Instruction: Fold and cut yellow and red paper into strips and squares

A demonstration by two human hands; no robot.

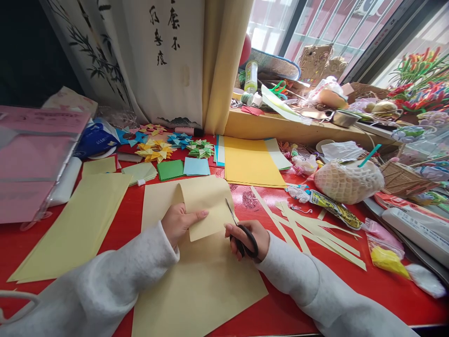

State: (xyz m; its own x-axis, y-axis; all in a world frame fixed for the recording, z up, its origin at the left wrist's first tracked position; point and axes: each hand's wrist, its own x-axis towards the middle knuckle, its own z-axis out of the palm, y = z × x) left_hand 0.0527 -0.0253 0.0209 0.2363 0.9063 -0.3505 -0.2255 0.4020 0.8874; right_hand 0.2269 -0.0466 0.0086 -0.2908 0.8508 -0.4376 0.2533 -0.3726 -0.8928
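Observation:
Pinched between the thumb and fingers of my left hand [178, 222] is a folded piece of pale yellow paper [206, 199], its upper edge curling over. Black-handled scissors [248, 241] are gripped in my right hand [257, 234], with the blades pointing up and left along the paper's right edge. Whether the blades are cutting into it I cannot tell. Beneath both hands lies a large pale yellow sheet [199, 290]. Narrow paper strips [315, 229] are scattered to the right of my right hand.
Long yellow sheets [77, 224] lie at the left. Behind my hands are green paper squares [170, 170], blue squares [196, 166], folded paper rings [156, 150] and a stack of orange-yellow sheets [254, 161]. A net-wrapped cup [351, 180] with a straw and a yellow tube [335, 209] stand right.

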